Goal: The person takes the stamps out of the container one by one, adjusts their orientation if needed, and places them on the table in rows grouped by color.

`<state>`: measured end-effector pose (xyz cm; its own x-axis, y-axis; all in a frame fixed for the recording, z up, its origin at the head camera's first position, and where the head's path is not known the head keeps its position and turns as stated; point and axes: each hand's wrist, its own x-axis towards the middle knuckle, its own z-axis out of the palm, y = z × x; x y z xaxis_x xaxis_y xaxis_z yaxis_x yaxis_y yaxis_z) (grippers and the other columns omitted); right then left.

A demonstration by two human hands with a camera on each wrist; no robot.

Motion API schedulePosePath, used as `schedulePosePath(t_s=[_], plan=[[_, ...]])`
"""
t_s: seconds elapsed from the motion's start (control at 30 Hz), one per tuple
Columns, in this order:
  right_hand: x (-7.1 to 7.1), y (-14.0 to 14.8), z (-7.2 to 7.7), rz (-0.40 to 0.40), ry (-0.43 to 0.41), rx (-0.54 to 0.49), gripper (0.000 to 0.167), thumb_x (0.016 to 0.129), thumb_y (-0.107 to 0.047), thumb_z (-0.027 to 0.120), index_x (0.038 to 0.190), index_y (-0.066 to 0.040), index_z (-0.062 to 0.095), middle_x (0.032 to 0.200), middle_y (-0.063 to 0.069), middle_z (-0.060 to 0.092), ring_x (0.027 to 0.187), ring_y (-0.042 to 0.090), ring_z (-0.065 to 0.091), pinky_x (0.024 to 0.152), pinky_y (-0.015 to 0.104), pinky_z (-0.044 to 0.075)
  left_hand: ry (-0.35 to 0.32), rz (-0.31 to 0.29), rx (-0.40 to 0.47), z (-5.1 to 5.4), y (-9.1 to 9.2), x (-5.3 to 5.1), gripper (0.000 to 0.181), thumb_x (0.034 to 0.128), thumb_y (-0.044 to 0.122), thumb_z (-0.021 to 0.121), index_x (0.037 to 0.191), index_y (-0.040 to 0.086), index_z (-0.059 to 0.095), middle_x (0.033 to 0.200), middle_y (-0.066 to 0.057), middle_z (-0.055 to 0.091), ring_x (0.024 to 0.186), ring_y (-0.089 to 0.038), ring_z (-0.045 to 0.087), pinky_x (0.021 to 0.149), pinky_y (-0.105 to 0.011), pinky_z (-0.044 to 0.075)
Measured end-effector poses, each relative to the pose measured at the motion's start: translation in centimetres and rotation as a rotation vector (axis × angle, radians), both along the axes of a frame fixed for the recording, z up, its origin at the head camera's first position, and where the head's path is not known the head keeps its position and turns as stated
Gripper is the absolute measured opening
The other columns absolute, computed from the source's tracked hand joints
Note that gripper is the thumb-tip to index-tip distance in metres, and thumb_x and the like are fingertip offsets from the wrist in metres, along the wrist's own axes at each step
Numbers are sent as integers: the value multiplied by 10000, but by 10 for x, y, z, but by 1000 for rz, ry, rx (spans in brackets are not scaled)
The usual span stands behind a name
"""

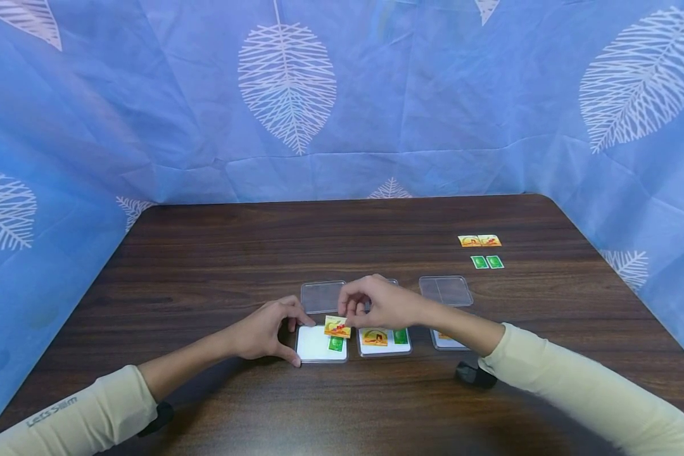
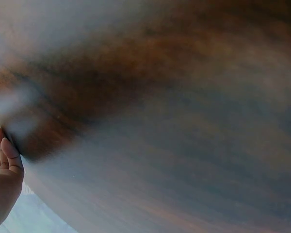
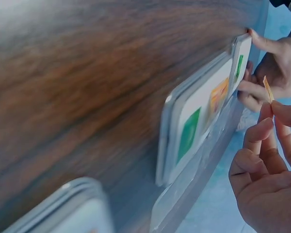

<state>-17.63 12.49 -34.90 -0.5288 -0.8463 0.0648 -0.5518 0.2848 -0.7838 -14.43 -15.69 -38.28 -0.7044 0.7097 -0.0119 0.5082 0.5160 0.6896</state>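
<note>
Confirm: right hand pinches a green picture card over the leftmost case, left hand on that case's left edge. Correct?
Wrong colour: the right hand pinches an orange picture card, not green, per the head view. It is over the leftmost case, with the left hand on that case's left edge.

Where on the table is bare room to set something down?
The table is bare behind the clear lids, left of the loose cards, and in front of the white boxes. It is crowded at the boxes, where the left hand grips one box and the right hand holds an orange card over it.
</note>
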Motion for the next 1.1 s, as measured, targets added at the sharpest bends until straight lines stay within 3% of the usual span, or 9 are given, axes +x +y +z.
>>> schedulePosePath(t_s=[0.3, 0.57, 1.1], plan=[[-9, 24, -5, -82, 18, -3, 86, 926, 16, 707, 941, -63, 735, 842, -50, 660, 757, 90, 573, 717, 282, 521, 20, -9, 18, 0, 1, 2, 525, 740, 173, 953, 1190, 6, 741, 945, 14, 524, 817, -92, 460, 722, -249, 406], [-19, 48, 0, -162, -9, -26, 111, 915, 34, 694, 941, -62, 744, 818, -24, 651, 722, 124, 543, 659, 263, 472, 39, -17, 19, 0, 1, 2, 530, 741, 176, 951, 1196, 8, 738, 941, 18, 516, 819, -85, 453, 725, -252, 402], [-30, 78, 4, -199, -77, -13, 56, 949, 31, 673, 985, -8, 693, 865, 84, 681, 740, 133, 598, 651, 232, 482, 37, -9, 23, -2, 0, 1, 524, 734, 164, 953, 1189, 13, 742, 932, 27, 521, 817, -80, 459, 722, -243, 405]])
